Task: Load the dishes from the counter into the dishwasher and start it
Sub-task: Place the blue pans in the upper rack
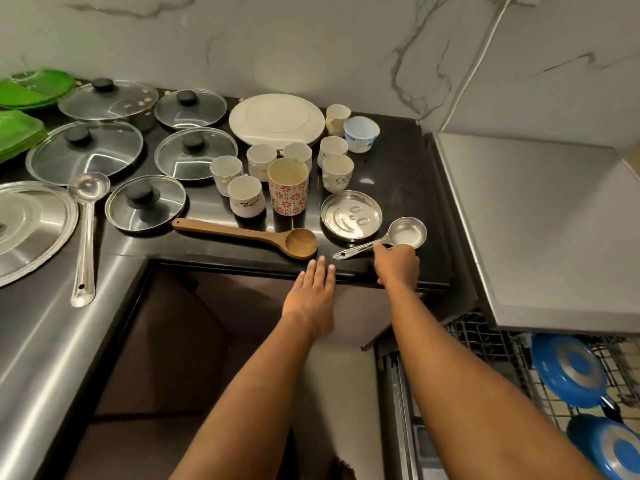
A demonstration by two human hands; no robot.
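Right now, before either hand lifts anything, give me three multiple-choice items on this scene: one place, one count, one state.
1. Where does the wooden ladle lie? A) on the floor B) on the counter, left of the small steel ladle C) on green plates
2. How many blue pans show in the dishwasher rack? A) two B) four C) none
3. How is the left hand? A) gripping a cup B) curled round a lid C) open, fingers straight, holding nothing
Key: 1 B, it lies along the counter's front edge. 2 A, both sit at lower right. 3 C, its straight fingers hold nothing.
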